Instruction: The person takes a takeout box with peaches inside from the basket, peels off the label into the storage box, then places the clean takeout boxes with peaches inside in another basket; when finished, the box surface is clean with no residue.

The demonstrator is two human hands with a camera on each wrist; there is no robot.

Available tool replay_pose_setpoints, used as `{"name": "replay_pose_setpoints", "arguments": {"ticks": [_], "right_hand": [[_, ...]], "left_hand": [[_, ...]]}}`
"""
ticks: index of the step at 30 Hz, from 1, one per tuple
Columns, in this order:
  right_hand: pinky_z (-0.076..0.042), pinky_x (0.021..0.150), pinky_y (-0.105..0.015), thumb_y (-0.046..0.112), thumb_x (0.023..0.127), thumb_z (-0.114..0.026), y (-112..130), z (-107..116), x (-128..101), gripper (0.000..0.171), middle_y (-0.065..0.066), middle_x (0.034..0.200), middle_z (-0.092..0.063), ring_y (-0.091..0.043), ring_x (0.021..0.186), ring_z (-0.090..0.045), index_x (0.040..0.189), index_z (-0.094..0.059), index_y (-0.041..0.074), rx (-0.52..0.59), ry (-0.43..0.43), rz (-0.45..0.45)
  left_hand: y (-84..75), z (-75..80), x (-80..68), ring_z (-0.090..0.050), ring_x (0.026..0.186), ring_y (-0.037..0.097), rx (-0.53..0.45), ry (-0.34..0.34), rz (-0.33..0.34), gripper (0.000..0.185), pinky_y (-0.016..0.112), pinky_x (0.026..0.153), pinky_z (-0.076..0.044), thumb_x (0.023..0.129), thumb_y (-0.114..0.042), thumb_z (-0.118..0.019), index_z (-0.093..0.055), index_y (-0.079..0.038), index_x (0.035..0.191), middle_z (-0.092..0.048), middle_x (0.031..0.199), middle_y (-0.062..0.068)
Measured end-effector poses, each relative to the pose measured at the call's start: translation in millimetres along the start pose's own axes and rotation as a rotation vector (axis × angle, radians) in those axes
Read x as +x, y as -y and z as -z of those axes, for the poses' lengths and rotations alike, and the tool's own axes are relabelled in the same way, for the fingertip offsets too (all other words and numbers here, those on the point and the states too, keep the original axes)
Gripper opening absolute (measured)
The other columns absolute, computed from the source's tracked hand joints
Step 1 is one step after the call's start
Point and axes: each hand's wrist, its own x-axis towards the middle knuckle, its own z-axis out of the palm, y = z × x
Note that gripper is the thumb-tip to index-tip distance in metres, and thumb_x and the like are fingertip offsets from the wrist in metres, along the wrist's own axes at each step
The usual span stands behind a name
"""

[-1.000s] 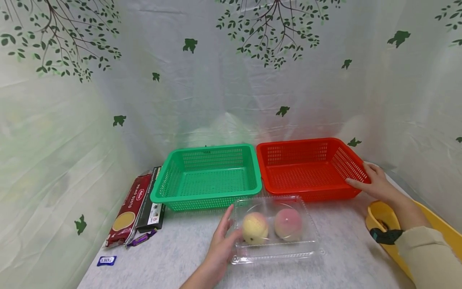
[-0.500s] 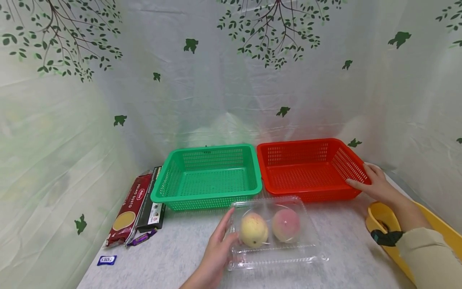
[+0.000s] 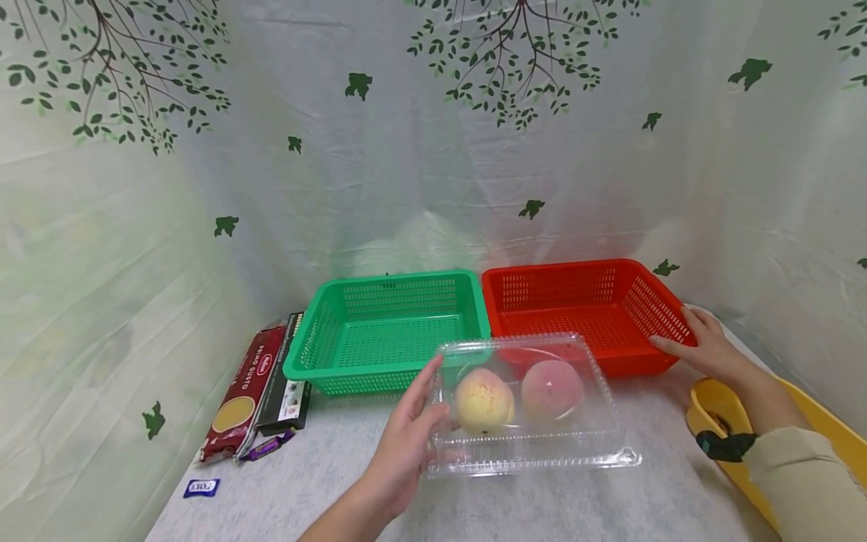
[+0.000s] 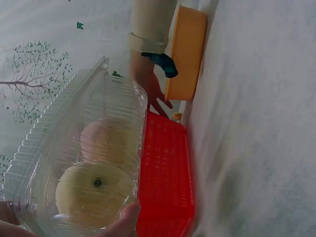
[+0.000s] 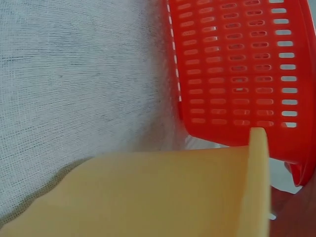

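My left hand (image 3: 406,436) grips the left side of a clear plastic clamshell box (image 3: 535,455), held tilted above the table. Inside the box sit a yellowish peach (image 3: 484,400) and a pink peach (image 3: 552,388); the left wrist view shows both through the clear wall (image 4: 94,187). Its far edge overlaps the front of the red basket (image 3: 630,364) in the head view. My right hand (image 3: 711,346) holds that basket's front right corner, thumb over the rim. In the right wrist view that hand is mostly hidden behind a yellow wall.
A green basket (image 3: 366,380) stands left of the red one. At far left lie a dark red packet (image 3: 247,391), a black box (image 3: 287,406), a purple wrapped candy (image 3: 267,446) and a small blue wrapper (image 3: 201,488). A yellow container (image 3: 829,429) sits under my right forearm.
My left hand first drew the plastic box slightly nearer, then raised it up and toward the baskets, with the peaches inside. My right hand has stayed at the red basket's corner.
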Motion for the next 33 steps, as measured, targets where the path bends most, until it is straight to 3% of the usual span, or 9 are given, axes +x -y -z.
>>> {"name": "replay_pose_setpoints", "arguments": {"ticks": [4,8,13,16,19,23,28,33], "right_hand": [[-0.041,0.100,-0.072,0.060,0.094,-0.054,1,1,-1,0.108,-0.039,0.157,0.011,-0.061,0.132,-0.011,0.157,0.013,0.002,0.006,0.014,0.017],[-0.041,0.100,-0.072,0.059,0.094,-0.054,4,2,-2,0.109,-0.038,0.157,0.012,-0.061,0.132,-0.009,0.156,0.014,0.002,0.024,0.031,0.029],[-0.043,0.098,-0.071,0.061,0.093,-0.055,5,2,-2,0.111,-0.038,0.157,0.014,-0.061,0.132,-0.009,0.156,0.016,0.004,0.028,0.046,0.020],[-0.047,0.096,-0.068,0.062,0.093,-0.055,3,2,-2,0.112,-0.039,0.157,0.014,-0.061,0.132,-0.010,0.156,0.016,0.003,0.015,0.042,0.011],[-0.048,0.094,-0.068,0.061,0.093,-0.054,0,2,-2,0.111,-0.039,0.156,0.014,-0.062,0.132,-0.010,0.155,0.016,0.002,0.005,0.034,0.014],[-0.045,0.096,-0.071,0.062,0.093,-0.053,-3,2,-2,0.110,-0.038,0.157,0.015,-0.062,0.133,-0.009,0.155,0.017,0.003,0.012,0.031,0.017],[-0.047,0.095,-0.068,0.060,0.094,-0.053,-3,1,-2,0.109,-0.039,0.157,0.014,-0.062,0.132,-0.010,0.155,0.016,0.002,0.000,0.021,0.015],[-0.046,0.096,-0.070,0.060,0.094,-0.053,-3,0,-2,0.108,-0.038,0.157,0.014,-0.061,0.133,-0.009,0.156,0.016,0.004,0.010,0.020,0.023]], "left_hand": [[-15.7,-2.6,13.4,-0.060,0.117,0.030,0.005,-0.019,-0.025,0.062,0.042,0.084,-0.059,0.101,-0.018,-0.050,-0.031,-0.045,0.153,-0.014,0.168,0.011],[-28.6,-6.0,32.3,-0.051,0.131,0.036,0.028,-0.056,-0.040,0.061,0.045,0.086,-0.056,0.101,-0.018,-0.047,-0.033,-0.050,0.150,-0.019,0.167,0.005],[-40.9,-13.0,59.9,-0.033,0.146,0.042,0.027,-0.089,-0.051,0.060,0.066,0.099,-0.044,0.102,-0.018,-0.047,-0.034,-0.052,0.149,-0.020,0.167,0.002],[-48.7,-17.6,76.7,-0.031,0.147,0.045,0.015,-0.108,-0.061,0.059,0.073,0.104,-0.037,0.102,-0.019,-0.048,-0.034,-0.051,0.150,-0.020,0.167,0.001],[-56.0,-21.4,93.7,-0.040,0.141,0.045,0.009,-0.126,-0.065,0.059,0.062,0.096,-0.048,0.102,-0.019,-0.048,-0.036,-0.053,0.148,-0.021,0.166,0.000],[-60.4,-27.5,116.1,-0.051,0.132,0.043,-0.005,-0.152,-0.066,0.058,0.049,0.090,-0.053,0.102,-0.019,-0.048,-0.036,-0.053,0.147,-0.022,0.165,0.001],[-56.2,-40.2,142.9,-0.054,0.130,0.040,-0.038,-0.191,-0.087,0.061,0.051,0.094,-0.052,0.101,-0.017,-0.047,-0.035,-0.050,0.150,-0.021,0.167,0.002],[-48.2,-54.9,164.0,-0.055,0.107,0.022,-0.025,-0.240,-0.092,0.062,0.034,0.070,-0.054,0.099,-0.016,-0.047,-0.035,-0.050,0.150,-0.025,0.166,-0.003]]}}
